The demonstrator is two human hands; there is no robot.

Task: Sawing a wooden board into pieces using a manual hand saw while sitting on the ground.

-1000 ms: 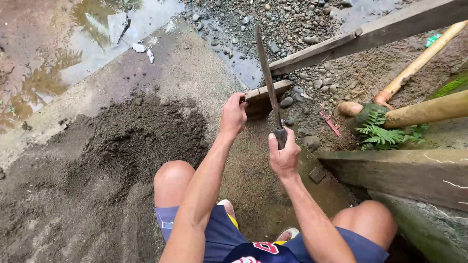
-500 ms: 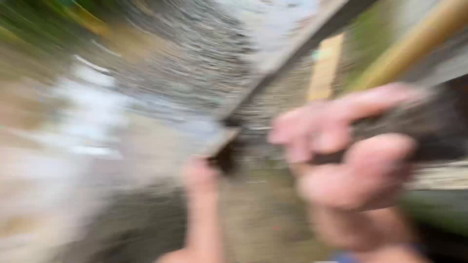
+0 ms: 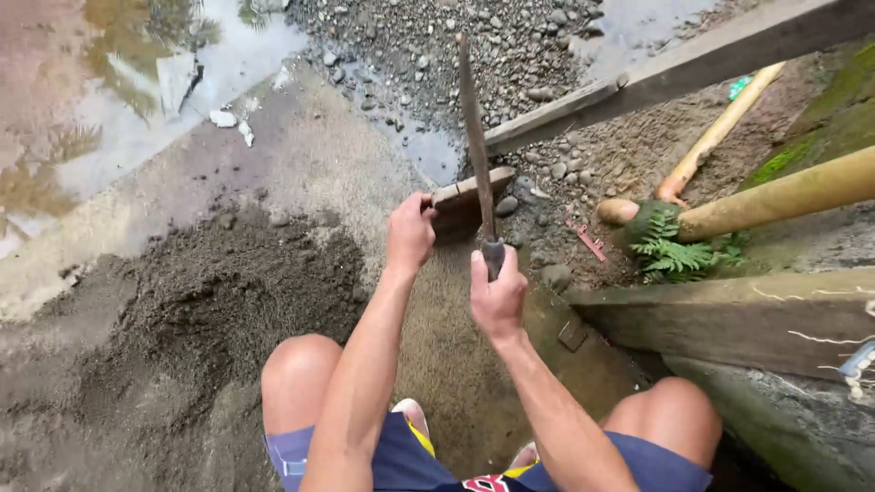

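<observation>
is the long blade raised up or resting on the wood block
Raised: the right hand holds the blade edge-on over the wood block gripped by the left hand.

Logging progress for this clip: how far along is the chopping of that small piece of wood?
Done: no cut, split or chips show on the wood piece yet. In hand: the left hand steadies the wood piece on the ground, and the right hand grips the long blade, raised edge-on above it. Left: seemingly the whole cut.

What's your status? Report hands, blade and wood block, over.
Left hand grips wood block on the ground. Right hand holds machete, blade up above block. Gravel and plank behind.
</observation>
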